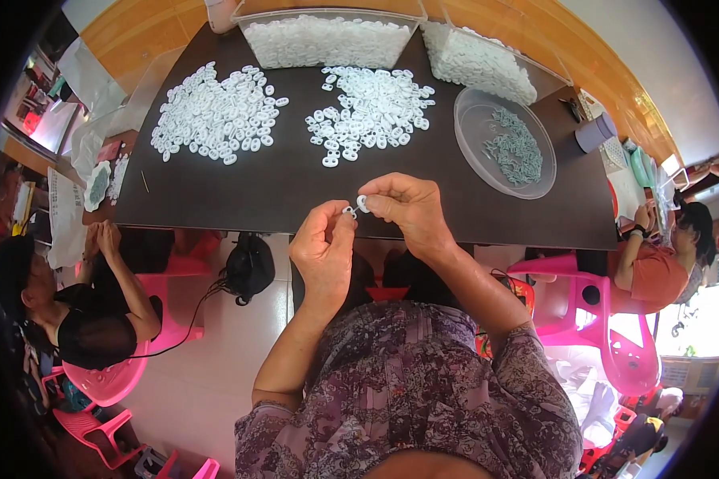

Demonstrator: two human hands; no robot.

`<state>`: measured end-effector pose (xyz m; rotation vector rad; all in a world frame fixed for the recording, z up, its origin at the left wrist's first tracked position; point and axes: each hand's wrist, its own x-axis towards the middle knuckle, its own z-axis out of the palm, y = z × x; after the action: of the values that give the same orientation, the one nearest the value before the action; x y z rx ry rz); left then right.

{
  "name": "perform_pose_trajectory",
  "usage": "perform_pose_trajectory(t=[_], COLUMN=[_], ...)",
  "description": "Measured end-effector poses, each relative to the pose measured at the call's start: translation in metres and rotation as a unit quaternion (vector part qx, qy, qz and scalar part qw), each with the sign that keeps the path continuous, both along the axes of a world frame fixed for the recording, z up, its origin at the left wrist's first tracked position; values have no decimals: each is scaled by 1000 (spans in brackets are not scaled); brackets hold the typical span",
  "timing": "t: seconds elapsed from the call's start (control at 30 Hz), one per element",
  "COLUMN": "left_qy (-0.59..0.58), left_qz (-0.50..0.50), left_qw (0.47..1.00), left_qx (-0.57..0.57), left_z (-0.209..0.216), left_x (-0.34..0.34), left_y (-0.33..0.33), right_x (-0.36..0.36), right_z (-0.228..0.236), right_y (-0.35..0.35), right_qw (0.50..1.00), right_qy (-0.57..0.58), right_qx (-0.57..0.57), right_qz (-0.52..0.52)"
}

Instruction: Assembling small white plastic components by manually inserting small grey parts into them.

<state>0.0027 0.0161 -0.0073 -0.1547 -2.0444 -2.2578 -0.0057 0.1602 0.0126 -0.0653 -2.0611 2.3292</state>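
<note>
Over the near edge of the dark table [240, 191], my two hands meet. My left hand [326, 239] pinches a small white plastic piece with holes [348, 212] between thumb and fingertips. A similar white oval piece [362, 203] is pinched in my right hand [411, 209], touching or nearly touching the first. Whether a small pin joins them is too small to tell. Beyond my hands lie two loose piles of white two-holed oval pieces, a left pile [216, 116] and a middle pile [375, 108]. Small grey-green pieces [515, 156] lie in a round clear tray [467, 148] at right.
Two clear bins, one at the back [411, 17] and one at back right [555, 76], hold many white pieces. A grey-purple cup [595, 134] stands at the right edge. Co-workers sit left [96, 319] and right [655, 271] near pink chairs [571, 295].
</note>
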Motion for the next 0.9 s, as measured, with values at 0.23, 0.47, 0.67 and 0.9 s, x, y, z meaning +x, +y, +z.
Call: perform_pose_trajectory(t=[0.23, 0.47, 0.67, 0.9], left_qy=[-12, -15, -4, 12], left_qz=[1, 1, 8, 41], left_qw=[1000, 1000, 1000, 999], left_qx=[-4, -11, -24, 16], left_z=[-2, -3, -9, -9], left_x=[1, 0, -1, -3], left_y=[0, 0, 2, 8], right_x=[-1, -1, 0, 4], right_z=[-4, -6, -9, -9], right_y=[-2, -3, -8, -11], right_qw=[1000, 999, 999, 992], right_qy=[4, 0, 11, 41], right_qx=[23, 36, 34, 114], right_qz=[-12, -10, -9, -37])
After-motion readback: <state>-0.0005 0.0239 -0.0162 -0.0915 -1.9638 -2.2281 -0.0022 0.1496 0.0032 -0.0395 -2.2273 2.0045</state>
